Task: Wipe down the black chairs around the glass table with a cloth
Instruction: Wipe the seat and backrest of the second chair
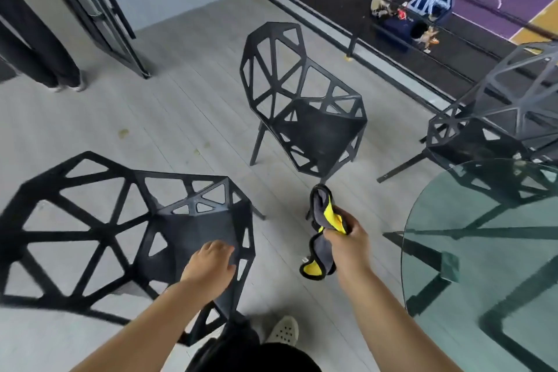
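My left hand rests relaxed on the seat of the near black chair. My right hand grips a bunched grey-yellow cloth beside it. Best to spread it flat before wiping.

Appearing here: three black lattice chairs, one round glass table, one grey-and-yellow cloth, and two hands, left hand and right hand.

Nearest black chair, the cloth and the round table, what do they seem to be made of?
Nearest chair: matte black, rigid open lattice of triangles; likely moulded plastic, possibly painted metal. Cloth: soft grey and yellow fabric, microfibre-like, drooping limply from the right hand. Table: green-tinted glass top, glossy and see-through, with a dark frame visible beneath.
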